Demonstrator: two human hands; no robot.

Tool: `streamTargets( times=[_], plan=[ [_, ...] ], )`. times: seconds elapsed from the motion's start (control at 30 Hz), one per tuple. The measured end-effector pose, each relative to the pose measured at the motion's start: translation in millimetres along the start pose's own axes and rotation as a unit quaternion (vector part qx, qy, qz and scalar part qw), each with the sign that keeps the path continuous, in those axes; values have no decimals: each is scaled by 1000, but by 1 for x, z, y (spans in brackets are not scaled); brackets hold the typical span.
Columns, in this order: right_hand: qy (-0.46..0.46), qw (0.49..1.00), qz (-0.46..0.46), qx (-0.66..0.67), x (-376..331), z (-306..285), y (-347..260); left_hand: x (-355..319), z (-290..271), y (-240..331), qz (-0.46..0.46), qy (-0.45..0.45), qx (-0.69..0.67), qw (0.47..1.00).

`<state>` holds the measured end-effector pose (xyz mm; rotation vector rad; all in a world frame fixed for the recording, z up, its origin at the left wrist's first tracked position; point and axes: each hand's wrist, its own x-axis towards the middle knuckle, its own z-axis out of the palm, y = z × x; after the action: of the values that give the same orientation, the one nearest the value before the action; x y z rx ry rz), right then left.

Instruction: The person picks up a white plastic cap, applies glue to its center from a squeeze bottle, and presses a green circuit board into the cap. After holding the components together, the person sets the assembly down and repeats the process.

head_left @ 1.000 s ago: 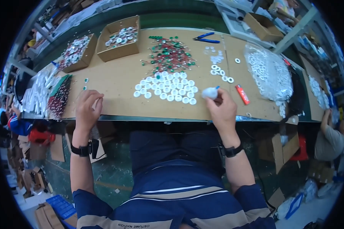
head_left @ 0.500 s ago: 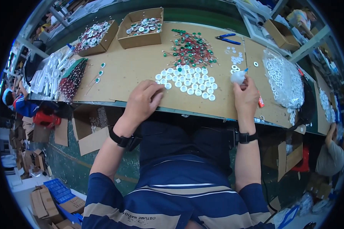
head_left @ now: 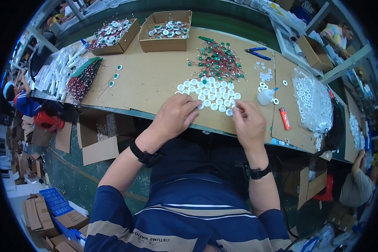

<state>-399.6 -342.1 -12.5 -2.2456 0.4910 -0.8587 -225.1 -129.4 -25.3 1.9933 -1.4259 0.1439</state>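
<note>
Small round white caps (head_left: 219, 95) lie in a close cluster on the brown work surface in front of me. My left hand (head_left: 175, 115) rests at their near left edge, thumb and forefinger apart, fingertips by a cap. At the near right edge is my right hand (head_left: 251, 124), thumb and fingers slightly apart, with nothing visible in it. A white squeeze bottle (head_left: 265, 97) with a blue tip stands just beyond my right hand. Behind the caps is a heap of green discs with red wires (head_left: 219, 61); one green disc sits at the caps' far edge.
Blue-handled cutters (head_left: 258, 53), a red tube (head_left: 284, 119) and a clear bag of white rings (head_left: 311, 97) lie to the right. Two cardboard boxes (head_left: 163, 44) of wired discs stand at the back left. White plastic parts (head_left: 59, 72) and a wire bundle (head_left: 85, 80) lie far left.
My right hand has let go of the squeeze bottle, which now stands on the surface, and has moved left to the caps. My left hand has shifted right along their near edge.
</note>
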Motion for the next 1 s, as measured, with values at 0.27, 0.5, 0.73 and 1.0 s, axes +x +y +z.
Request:
streamTargets(
  times=[0.27,0.5,0.73,1.0],
  plan=[
    [6,993,-116,23,-16,32,9,60,-7,-15,55,31,35,997],
    [38,991,-121,46,-20,29,11,96,7,-33,123,-39,146,981],
    [39,991,-107,62,-22,28,10,98,3,-40,120,-73,181,973],
    [45,990,-108,73,-21,29,15,103,-1,-43,8,-31,-8,999]
  ],
)
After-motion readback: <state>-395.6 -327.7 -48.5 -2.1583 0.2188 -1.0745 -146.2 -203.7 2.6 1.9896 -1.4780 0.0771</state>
